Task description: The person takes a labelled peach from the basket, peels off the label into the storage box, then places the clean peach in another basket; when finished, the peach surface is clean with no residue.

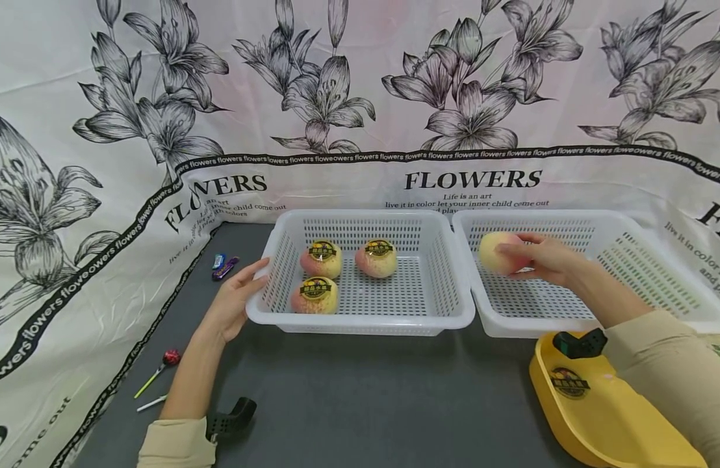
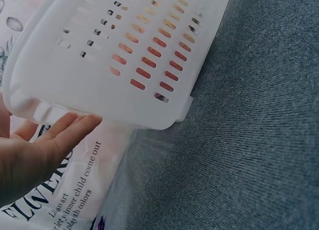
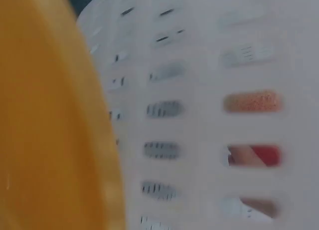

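Note:
My right hand (image 1: 544, 260) grips a pink-and-yellow peach (image 1: 501, 252) inside the right white basket (image 1: 483, 315). Through that basket's slots, bits of the peach (image 3: 252, 101) show in the right wrist view. At the left end of the other white basket (image 1: 360, 320), my left hand (image 1: 234, 300) touches the rim with fairly straight fingers; the left wrist view shows its fingers (image 2: 75, 130) along the basket's edge. Three peaches with black-and-gold labels lie in this left basket: one at the back left (image 1: 321, 260), one in the middle (image 1: 376, 259), one at the front left (image 1: 314, 296).
A yellow tray (image 1: 550, 403) with a round black label inside stands before the right basket, under my right sleeve. Left of the baskets lie two small wrapped sweets (image 1: 224, 268), a red lollipop (image 1: 171, 357) and a white stick (image 1: 152, 403). A flower-printed cloth (image 1: 336, 185) hangs behind.

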{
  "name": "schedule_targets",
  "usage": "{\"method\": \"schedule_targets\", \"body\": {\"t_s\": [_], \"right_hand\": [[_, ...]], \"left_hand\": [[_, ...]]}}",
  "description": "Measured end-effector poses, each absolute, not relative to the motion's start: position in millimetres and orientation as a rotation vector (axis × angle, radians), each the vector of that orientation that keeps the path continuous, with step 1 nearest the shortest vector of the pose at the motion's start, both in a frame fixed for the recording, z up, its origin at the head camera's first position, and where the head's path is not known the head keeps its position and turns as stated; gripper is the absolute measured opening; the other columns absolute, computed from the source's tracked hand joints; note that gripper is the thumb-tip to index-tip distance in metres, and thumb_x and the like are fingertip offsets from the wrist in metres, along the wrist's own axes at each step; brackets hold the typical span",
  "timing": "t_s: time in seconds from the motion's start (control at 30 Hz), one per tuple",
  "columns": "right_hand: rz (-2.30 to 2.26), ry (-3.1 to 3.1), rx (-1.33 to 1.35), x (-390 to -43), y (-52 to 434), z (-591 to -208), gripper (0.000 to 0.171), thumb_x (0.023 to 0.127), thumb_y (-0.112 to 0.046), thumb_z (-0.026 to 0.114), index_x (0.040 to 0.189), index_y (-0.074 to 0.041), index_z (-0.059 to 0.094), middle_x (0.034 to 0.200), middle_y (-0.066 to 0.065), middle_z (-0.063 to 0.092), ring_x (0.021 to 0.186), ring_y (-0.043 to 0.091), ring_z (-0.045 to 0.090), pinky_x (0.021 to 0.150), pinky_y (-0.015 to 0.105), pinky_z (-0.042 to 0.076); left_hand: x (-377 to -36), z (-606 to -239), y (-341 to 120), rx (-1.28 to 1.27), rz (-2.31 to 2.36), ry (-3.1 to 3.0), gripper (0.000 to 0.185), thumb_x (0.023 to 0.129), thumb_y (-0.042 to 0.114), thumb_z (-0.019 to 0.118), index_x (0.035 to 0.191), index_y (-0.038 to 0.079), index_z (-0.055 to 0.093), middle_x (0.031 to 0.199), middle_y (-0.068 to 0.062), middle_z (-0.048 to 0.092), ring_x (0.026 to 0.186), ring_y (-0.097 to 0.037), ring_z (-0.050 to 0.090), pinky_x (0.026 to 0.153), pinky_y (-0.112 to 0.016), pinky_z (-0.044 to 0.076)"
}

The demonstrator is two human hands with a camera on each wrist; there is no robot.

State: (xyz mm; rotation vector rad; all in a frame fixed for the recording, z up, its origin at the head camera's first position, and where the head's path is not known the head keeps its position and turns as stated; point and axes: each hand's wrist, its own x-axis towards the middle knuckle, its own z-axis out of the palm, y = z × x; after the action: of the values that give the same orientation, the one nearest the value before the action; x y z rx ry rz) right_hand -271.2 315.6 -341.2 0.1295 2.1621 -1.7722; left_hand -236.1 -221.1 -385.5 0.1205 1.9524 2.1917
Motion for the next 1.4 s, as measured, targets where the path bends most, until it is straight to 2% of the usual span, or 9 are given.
{"method": "schedule_targets", "body": {"t_s": [0.2,0.43,0.67,0.87,1.03,1.1,1.2,1.3,1.4], "right_hand": [[-1.696,2.214,0.147,-278,314,-355,0.081,0.094,-0.029,0.063,0.149,0.002,0.013,0.143,0.025,0.023,0.107,0.031,0.045,0.093,0.051,0.043],[-1.690,2.242,0.131,-279,317,-367,0.080,0.094,-0.027,0.063,0.150,0.000,0.012,0.144,0.026,0.020,0.115,0.035,0.039,0.090,0.050,0.046],[-1.634,2.271,0.134,-281,319,-369,0.087,0.093,-0.028,0.064,0.151,0.000,0.006,0.147,0.030,0.014,0.124,0.041,0.030,0.093,0.052,0.042],[-1.593,2.238,0.149,-280,324,-365,0.088,0.096,-0.041,0.054,0.150,0.002,-0.001,0.146,0.032,0.012,0.125,0.045,0.028,0.092,0.052,0.043],[-1.554,2.189,0.197,-276,338,-353,0.090,0.097,-0.052,0.044,0.149,0.002,-0.006,0.148,0.035,0.001,0.132,0.051,0.016,0.094,0.052,0.042],[-1.545,2.174,0.235,-273,345,-348,0.090,0.097,-0.053,0.042,0.149,0.002,-0.007,0.147,0.037,-0.001,0.132,0.051,0.015,0.095,0.051,0.041],[-1.553,2.167,0.255,-268,352,-340,0.089,0.098,-0.052,0.041,0.149,0.003,-0.007,0.146,0.038,0.003,0.130,0.048,0.023,0.094,0.048,0.042],[-1.566,2.168,0.219,-265,357,-332,0.087,0.098,-0.050,0.043,0.149,0.006,-0.001,0.145,0.036,0.013,0.121,0.039,0.042,0.093,0.046,0.044],[-1.588,2.164,0.173,-263,359,-322,0.081,0.099,-0.047,0.044,0.149,0.004,0.006,0.136,0.030,0.033,0.107,0.027,0.055,0.093,0.046,0.044]], "left_hand": [[-236,-387,-223,0.113,2.200,1.954,0.054,0.102,0.016,0.047,0.151,0.007,0.025,0.150,-0.017,0.028,0.117,-0.022,0.048,0.081,-0.028,0.049],[-236,-385,-222,0.100,2.192,1.961,0.054,0.102,0.016,0.047,0.151,0.007,0.026,0.150,-0.017,0.028,0.117,-0.022,0.047,0.080,-0.029,0.050],[-236,-383,-222,0.100,2.182,1.972,0.054,0.102,0.018,0.047,0.151,0.008,0.026,0.150,-0.016,0.028,0.116,-0.021,0.047,0.079,-0.028,0.050],[-234,-383,-221,0.081,2.184,1.971,0.054,0.102,0.017,0.048,0.150,0.008,0.027,0.150,-0.016,0.029,0.113,-0.018,0.049,0.079,-0.027,0.049],[-233,-385,-221,0.066,2.184,1.986,0.053,0.102,0.018,0.048,0.150,0.008,0.028,0.149,-0.015,0.030,0.112,-0.018,0.049,0.079,-0.026,0.049],[-234,-386,-221,0.067,2.184,1.986,0.054,0.102,0.018,0.048,0.150,0.008,0.028,0.149,-0.016,0.030,0.111,-0.017,0.050,0.079,-0.026,0.049],[-235,-387,-222,0.068,2.185,1.981,0.054,0.101,0.019,0.049,0.150,0.009,0.028,0.149,-0.016,0.030,0.110,-0.016,0.051,0.078,-0.026,0.050],[-236,-387,-222,0.065,2.179,1.979,0.054,0.101,0.020,0.049,0.150,0.010,0.029,0.148,-0.015,0.031,0.110,-0.016,0.052,0.078,-0.027,0.050],[-236,-386,-222,0.067,2.178,1.982,0.055,0.101,0.021,0.051,0.150,0.011,0.030,0.149,-0.015,0.030,0.111,-0.017,0.051,0.079,-0.027,0.050]]}}
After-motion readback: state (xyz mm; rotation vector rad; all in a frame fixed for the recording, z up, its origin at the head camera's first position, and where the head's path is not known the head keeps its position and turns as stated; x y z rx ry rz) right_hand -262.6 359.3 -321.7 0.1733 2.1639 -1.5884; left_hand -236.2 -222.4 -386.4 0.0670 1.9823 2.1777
